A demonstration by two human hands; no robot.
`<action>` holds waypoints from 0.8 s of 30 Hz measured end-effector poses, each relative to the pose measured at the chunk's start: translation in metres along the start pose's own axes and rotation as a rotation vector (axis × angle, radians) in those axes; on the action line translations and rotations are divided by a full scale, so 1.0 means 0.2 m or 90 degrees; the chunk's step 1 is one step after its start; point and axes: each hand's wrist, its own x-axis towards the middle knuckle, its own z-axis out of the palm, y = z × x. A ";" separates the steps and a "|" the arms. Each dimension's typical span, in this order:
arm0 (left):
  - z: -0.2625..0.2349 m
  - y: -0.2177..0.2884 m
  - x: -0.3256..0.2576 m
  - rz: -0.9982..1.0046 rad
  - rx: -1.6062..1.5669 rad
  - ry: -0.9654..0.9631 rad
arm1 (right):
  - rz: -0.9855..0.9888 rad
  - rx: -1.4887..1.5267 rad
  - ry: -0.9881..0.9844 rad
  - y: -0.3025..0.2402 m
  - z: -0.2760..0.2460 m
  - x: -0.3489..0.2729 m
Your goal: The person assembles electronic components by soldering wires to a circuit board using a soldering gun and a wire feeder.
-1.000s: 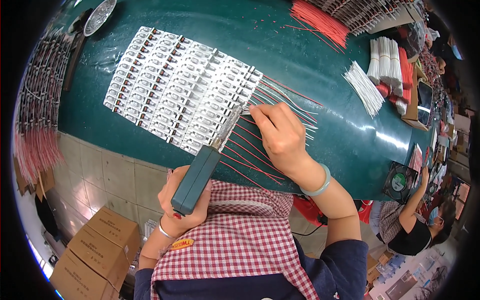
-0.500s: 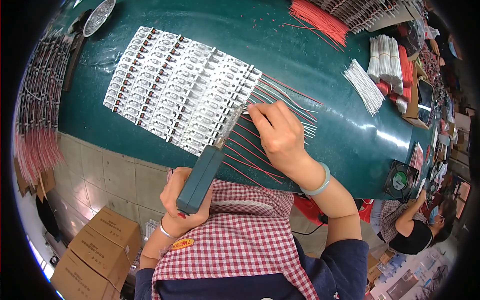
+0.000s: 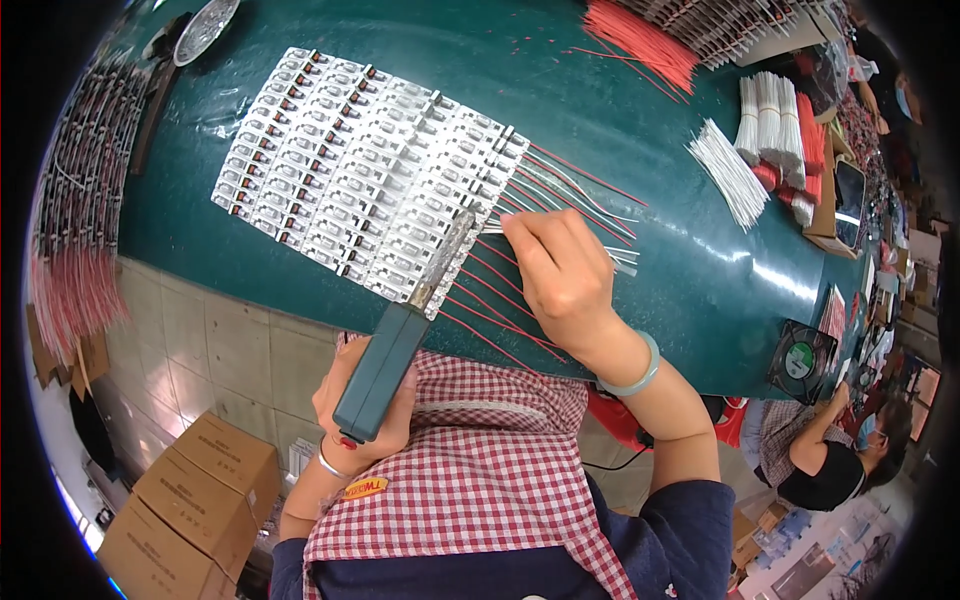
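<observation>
A silvery panel of several rows of small white modules lies on the green table. Red wires and white wires stick out from its right edge. My left hand is wrapped round the blocky dark green handle of what looks like a soldering iron. Its long metal shaft slants up over the panel's lower right part, with the end close to the right edge. My right hand is closed in a pinch on white wires at that edge, just right of the shaft's end. The fingers partly hide the wire ends.
Bundles of red wires and white wires lie farther back and right. A small fan stands at the right edge. Wired strips hang at the left, above cardboard boxes. Another person sits at right.
My left hand has drawn the iron slightly down and left, away from my right fingertips. My right hand has shifted slightly right and down. The panel has moved slightly up and right.
</observation>
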 end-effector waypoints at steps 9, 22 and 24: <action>0.02 0.00 0.01 0.002 -0.039 -0.003 | 0.007 0.020 -0.034 -0.02 0.00 -0.01; 0.03 -0.01 0.00 -0.027 -0.053 -0.009 | 0.001 -0.011 -0.034 -0.03 0.01 -0.01; 0.02 -0.01 0.00 0.017 -0.032 0.005 | 0.003 -0.014 -0.032 -0.03 0.02 -0.01</action>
